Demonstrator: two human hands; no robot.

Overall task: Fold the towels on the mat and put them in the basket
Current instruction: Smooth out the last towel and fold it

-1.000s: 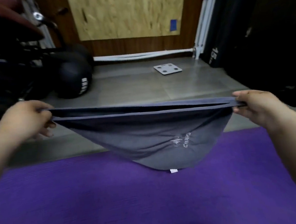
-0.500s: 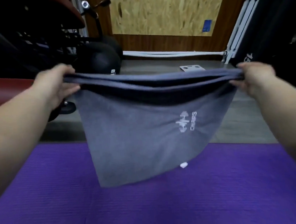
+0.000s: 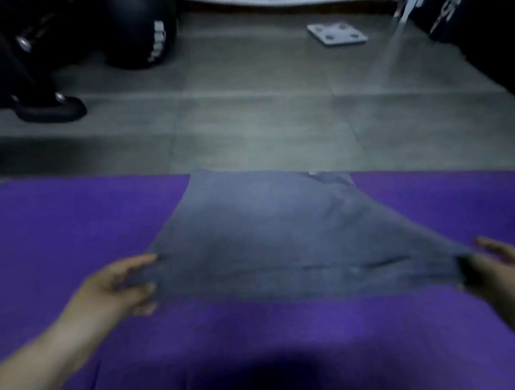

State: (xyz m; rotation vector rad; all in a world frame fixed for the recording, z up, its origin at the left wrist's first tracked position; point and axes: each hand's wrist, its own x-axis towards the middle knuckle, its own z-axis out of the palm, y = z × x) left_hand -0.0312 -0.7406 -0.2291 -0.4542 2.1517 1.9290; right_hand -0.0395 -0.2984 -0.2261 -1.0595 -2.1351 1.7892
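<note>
The left hand [image 3: 116, 290] is seen at the near-left corner of a grey towel [image 3: 268, 239], with that corner apparently pinched between thumb and fingers, though the frame is blurred. The towel is spread on a purple mat [image 3: 70, 238], its far edge lying at the mat's far edge and its near edge lifted slightly. At the near-right corner, the cloth is gripped by the right hand [image 3: 499, 269], with the upper fingers partly extended.

The step in hand is judged to be the laying-out before a fold. Both corners should be kept level and the near edge held taut, so that the cloth is set down flat and square. The wrinkle near the far-right corner would best be smoothed first.

The mat is ribbed, and a dark shadow falls on its near middle. Beyond it, a grey tiled floor [image 3: 245, 119] is shown. At far left, a black equipment foot [image 3: 49, 109] is seen, then a black ball [image 3: 137, 26], a flat white scale [image 3: 336, 34] and a black bag [image 3: 465, 3] at right. No basket is in view.
</note>
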